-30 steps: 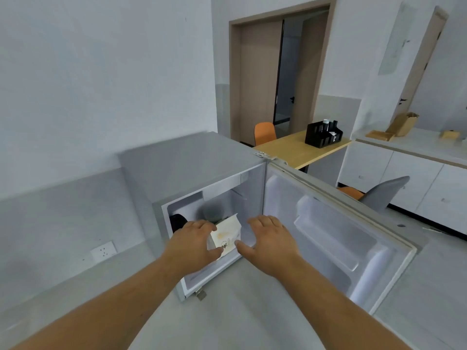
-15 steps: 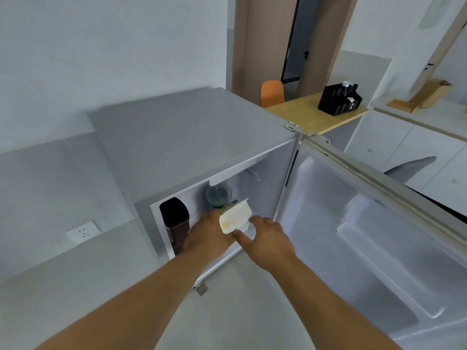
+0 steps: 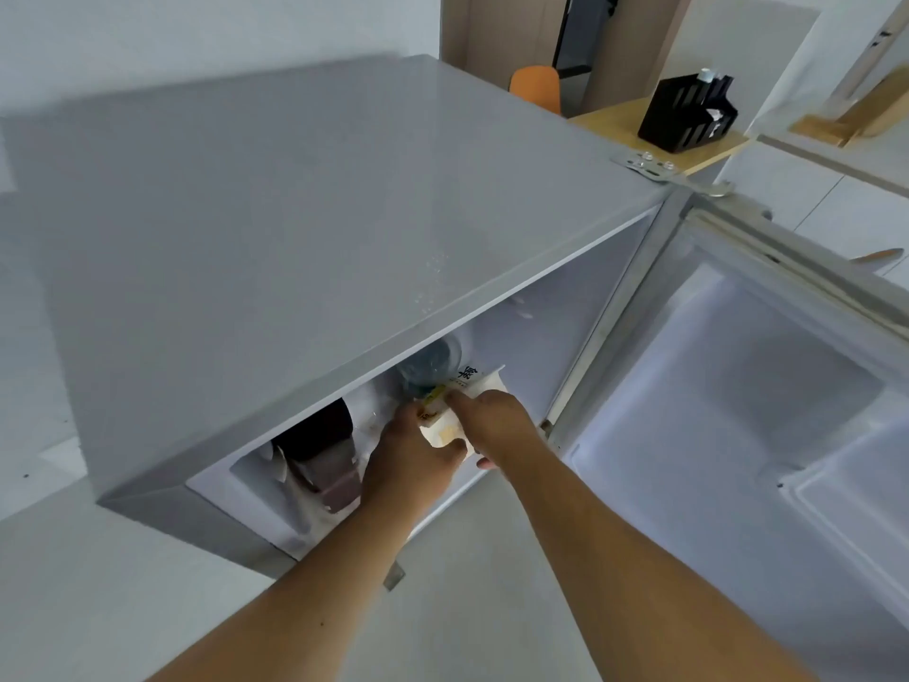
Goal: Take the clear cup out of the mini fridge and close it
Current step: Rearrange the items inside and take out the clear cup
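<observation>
The grey mini fridge (image 3: 305,228) stands with its door (image 3: 738,435) swung wide to the right. Both my hands are inside the opening. My left hand (image 3: 410,460) and my right hand (image 3: 497,423) both grip a white packet (image 3: 479,381) with yellow and black print, held between them at the fridge's mouth. The clear cup (image 3: 435,361) stands just behind the packet, deeper in the fridge, partly hidden by the fridge's top edge and my fingers. Neither hand touches the cup.
A dark brown container (image 3: 319,455) stands in the fridge's left side, close beside my left hand. The door's inner shelf (image 3: 846,499) juts out at the right. Behind are a wooden table with a black organiser (image 3: 686,115) and an orange chair (image 3: 535,86).
The view has come closer and lower over the fridge. Both hands have pushed further into the opening, and my right hand has closed onto the white packet that my left hand was holding.
</observation>
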### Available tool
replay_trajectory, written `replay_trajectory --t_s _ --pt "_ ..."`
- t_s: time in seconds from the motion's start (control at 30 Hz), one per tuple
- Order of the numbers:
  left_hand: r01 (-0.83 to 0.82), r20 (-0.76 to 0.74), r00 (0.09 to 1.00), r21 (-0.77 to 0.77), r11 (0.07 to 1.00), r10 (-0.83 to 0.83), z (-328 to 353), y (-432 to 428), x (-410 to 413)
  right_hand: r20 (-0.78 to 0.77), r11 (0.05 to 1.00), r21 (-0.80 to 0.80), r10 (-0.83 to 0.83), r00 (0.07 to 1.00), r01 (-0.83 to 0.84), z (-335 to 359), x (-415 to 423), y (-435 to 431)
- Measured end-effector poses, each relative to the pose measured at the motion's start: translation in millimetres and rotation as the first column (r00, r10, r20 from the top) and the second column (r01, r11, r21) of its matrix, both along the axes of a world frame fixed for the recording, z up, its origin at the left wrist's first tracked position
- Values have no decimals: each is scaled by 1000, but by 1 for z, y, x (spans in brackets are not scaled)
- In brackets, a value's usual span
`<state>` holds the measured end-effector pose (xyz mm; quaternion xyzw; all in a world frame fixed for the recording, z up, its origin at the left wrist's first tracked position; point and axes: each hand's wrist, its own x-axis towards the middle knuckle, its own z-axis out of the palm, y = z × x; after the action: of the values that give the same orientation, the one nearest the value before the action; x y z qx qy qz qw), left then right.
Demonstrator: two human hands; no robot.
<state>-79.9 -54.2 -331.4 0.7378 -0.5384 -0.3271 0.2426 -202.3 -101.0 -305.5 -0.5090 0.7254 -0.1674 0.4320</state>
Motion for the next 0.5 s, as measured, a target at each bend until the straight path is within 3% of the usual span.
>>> replay_trajectory --t_s 0.27,0.5 --pt "71 -31 997 -49 996 -73 -8 2 -1 91 997 0 -75 993 76 -7 -10 -19" --pt "155 -123 981 38 987 -149 -19 5 -10 -94 995 -15 92 991 -94 -3 -35 -42"
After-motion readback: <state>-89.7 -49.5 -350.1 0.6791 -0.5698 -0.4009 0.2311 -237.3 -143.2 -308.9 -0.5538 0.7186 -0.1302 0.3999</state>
